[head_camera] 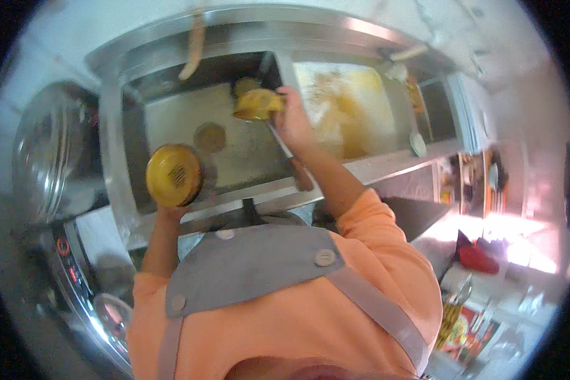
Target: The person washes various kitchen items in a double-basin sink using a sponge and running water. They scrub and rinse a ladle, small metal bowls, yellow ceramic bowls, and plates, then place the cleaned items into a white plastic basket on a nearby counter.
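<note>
In front of me is a metal basin (110,156) like a sink. My left hand (172,213) holds a round yellow bowl (171,175) with dark marks over the basin's near left part. My right hand (292,118), near the divider, grips a smaller yellow, bowl-like piece (259,103) that is tilted and blurred. A slim rod (280,140) with a brown end slants below that hand; whether it joins the yellow piece I cannot tell. One round brownish object (210,137) lies in the basin between the hands, another (246,87) just behind the yellow piece.
A long, light brown piece (194,47) lies across the back rim. Right of the divider, a white surface (370,109) bears yellow-brown residue. A light-coloured spoon (417,142) rests farther right. At the left stand a large shiny rounded vessel (52,152) and an appliance panel with red lights (73,273).
</note>
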Action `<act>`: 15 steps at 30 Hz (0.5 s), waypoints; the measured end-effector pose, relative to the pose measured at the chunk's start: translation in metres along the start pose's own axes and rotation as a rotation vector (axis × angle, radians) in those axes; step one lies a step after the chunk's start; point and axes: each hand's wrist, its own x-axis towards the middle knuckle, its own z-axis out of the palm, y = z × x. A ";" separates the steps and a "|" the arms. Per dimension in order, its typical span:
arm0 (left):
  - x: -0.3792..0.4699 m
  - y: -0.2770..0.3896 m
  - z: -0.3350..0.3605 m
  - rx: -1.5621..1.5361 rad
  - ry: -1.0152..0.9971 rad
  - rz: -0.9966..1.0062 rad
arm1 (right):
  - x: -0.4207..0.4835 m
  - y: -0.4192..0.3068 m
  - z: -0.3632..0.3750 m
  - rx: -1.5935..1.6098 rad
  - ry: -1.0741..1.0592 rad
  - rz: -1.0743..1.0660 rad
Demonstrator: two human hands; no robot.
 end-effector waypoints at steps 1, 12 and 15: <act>0.002 -0.001 0.000 -0.002 -0.027 0.001 | 0.003 -0.014 -0.006 0.027 -0.013 0.139; -0.013 0.000 -0.007 0.339 0.144 -0.024 | 0.027 -0.134 0.001 0.090 -0.719 -0.200; -0.027 0.005 -0.017 0.297 0.104 -0.037 | 0.019 -0.161 0.017 -0.124 -0.920 -0.219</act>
